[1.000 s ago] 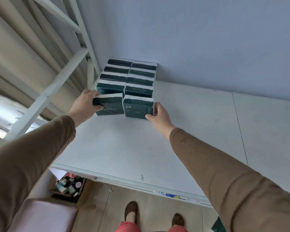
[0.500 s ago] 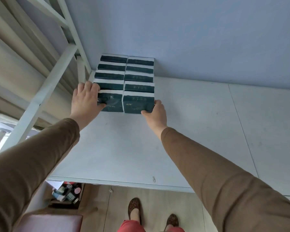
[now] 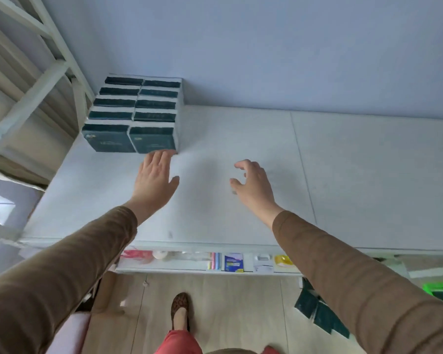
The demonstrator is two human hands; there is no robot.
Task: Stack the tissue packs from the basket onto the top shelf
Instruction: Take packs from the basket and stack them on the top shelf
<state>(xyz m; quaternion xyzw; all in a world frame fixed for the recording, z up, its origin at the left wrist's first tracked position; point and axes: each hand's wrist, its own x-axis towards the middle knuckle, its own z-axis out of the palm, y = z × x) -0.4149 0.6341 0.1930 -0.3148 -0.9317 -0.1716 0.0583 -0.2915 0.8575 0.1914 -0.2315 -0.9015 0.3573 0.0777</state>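
Observation:
Dark green tissue packs (image 3: 132, 116) stand in two neat columns in the back left corner of the white top shelf (image 3: 241, 175), against the pale blue wall. My left hand (image 3: 155, 178) hovers flat just in front of the nearest pack, fingers straight, fingertips close to its lower edge and holding nothing. My right hand (image 3: 251, 185) floats over the bare shelf to the right, fingers loosely curled and empty. More dark green packs (image 3: 317, 312) lie low at the right, partly hidden by my right sleeve; their container is not visible.
A white metal frame (image 3: 44, 80) rises at the left of the shelf. A lower shelf (image 3: 189, 267) holds small coloured items. Wooden floor and my foot (image 3: 180, 310) show below. A pink seat (image 3: 72, 333) stands at the lower left.
Both hands have let go of the front two packs and pulled back toward me. The packs now sit squared up against the stack. The view has tilted down, showing the lower shelf.

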